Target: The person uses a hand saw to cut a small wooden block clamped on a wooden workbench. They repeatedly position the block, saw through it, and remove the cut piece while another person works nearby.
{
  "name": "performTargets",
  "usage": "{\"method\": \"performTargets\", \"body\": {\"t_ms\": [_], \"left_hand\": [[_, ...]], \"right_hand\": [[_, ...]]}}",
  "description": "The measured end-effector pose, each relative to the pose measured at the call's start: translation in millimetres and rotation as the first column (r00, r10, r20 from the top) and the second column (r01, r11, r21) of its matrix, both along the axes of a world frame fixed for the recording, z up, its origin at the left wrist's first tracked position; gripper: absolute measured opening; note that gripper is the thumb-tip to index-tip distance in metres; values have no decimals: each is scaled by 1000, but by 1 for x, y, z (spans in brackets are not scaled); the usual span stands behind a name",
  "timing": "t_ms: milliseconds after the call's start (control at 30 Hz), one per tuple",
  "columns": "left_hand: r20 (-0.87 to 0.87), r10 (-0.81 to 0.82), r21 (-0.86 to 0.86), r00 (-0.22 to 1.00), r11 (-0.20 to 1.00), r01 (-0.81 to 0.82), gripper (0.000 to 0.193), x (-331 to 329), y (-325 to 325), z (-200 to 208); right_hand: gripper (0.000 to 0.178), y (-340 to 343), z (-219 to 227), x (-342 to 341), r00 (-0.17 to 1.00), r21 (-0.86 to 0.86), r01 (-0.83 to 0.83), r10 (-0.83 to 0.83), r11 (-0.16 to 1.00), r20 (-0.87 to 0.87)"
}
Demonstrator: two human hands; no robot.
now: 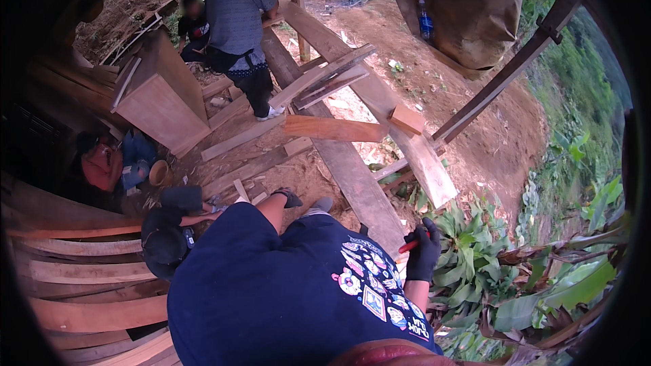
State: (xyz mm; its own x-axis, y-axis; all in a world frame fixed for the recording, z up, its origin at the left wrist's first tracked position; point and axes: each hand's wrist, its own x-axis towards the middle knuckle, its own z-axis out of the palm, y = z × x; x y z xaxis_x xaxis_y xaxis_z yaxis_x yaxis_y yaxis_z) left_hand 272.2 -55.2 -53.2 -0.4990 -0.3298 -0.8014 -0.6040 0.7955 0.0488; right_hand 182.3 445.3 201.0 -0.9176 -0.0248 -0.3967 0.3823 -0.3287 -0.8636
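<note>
My right hand (424, 252), in a black glove, is raised at the right of my body. Its fingers are closed around a small red object (408, 247), with only a short red length showing; its kind cannot be made out. My left hand (288, 197), in a dark glove, hangs in front of me at the left, and its fingers are too unclear to read. Ahead lies a long brown plank (352, 169). A reddish board (334, 129) rests across it, and a reddish wood block (407, 120) sits on the lighter plank (434, 175) to the right.
A person in a grey shirt (234, 13) stands at the far planks. Other people sit or crouch at the left, one in a dark cap (165, 247). A wooden cabinet (163, 91), stacked curved boards (95, 271), a post (502, 71) and leafy plants (468, 251) surround the work area.
</note>
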Motion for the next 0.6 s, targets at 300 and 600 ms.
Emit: {"method": "performTargets", "body": {"t_ms": [300,600], "left_hand": [[43,56,58,998,997,-58,78,6,15,68],[160,17,107,987,994,-35,72,8,-16,59]], "right_hand": [[25,17,-15,-5,994,-224,80,-62,971,88],[25,-20,24,-12,989,208,122,-102,971,-104]]}}
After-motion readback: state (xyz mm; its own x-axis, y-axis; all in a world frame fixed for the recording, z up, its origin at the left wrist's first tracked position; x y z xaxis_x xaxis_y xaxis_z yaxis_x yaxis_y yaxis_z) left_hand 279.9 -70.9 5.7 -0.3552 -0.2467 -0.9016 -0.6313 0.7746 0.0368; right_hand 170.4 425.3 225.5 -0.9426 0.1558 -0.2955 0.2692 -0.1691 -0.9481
